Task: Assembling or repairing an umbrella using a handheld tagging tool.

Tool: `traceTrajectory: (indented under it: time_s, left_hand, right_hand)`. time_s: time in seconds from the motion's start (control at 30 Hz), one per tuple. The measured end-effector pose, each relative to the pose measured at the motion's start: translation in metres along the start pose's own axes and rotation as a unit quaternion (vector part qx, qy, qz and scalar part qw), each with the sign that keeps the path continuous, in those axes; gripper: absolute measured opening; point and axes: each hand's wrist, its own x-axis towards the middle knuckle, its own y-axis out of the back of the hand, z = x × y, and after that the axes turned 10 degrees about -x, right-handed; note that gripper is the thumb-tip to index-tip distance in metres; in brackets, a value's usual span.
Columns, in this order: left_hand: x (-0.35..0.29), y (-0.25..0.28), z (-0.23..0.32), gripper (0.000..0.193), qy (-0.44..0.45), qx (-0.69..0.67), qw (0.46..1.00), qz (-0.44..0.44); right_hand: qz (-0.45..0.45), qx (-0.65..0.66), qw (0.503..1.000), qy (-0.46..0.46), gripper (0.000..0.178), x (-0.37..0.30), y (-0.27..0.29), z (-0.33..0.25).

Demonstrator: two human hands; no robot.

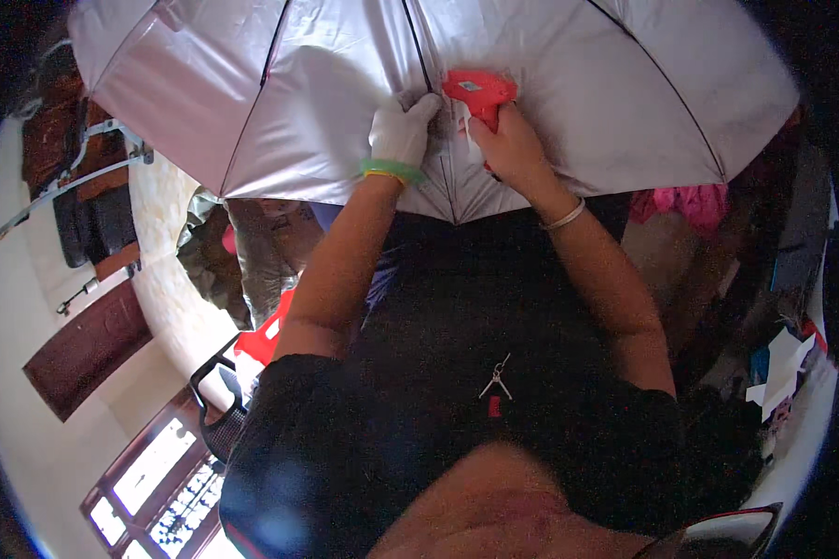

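An open umbrella (345, 140) spreads across the top of the view, silvery lining toward me and dark ribs running to its edge. My left hand (401, 130), in a white glove, is closed on the lining beside a middle rib. A green bangle and a yellow band circle that wrist. Bare, with a pale bangle at the wrist, my right hand (513, 149) grips a red, pistol-shaped tagging gun (480, 87) with a white trigger. The gun's head is just right of my gloved fingers, close against the lining; whether its tip touches the cloth is hidden.
Below the umbrella's left side lie crumpled dark and silvery materials (252, 247) and a red item (266, 337). Pink cloth (685, 205) shows under its right edge. A metal-framed rack (84, 172) stands at far left, and papers (781, 373) lie at far right.
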Motion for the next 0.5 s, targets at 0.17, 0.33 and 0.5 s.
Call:
traceTrajectory:
  time_s: [0.17,0.33,0.5]
  left_hand:
    - [0.0,0.0,-0.003,0.042,-0.019,0.026,0.999,0.024]
    - [0.0,0.0,-0.003,0.042,-0.029,0.013,0.999,0.016]
    - [0.009,0.008,-0.021,0.039,-0.018,-0.088,0.994,-0.055]
  right_hand:
    - [-0.075,0.032,0.997,0.006,0.033,0.005,0.016,-0.009]
    - [-0.061,0.078,0.994,-0.043,0.027,0.008,0.016,-0.008]
    - [-0.151,0.2,0.962,-0.109,0.026,0.004,0.027,-0.023]
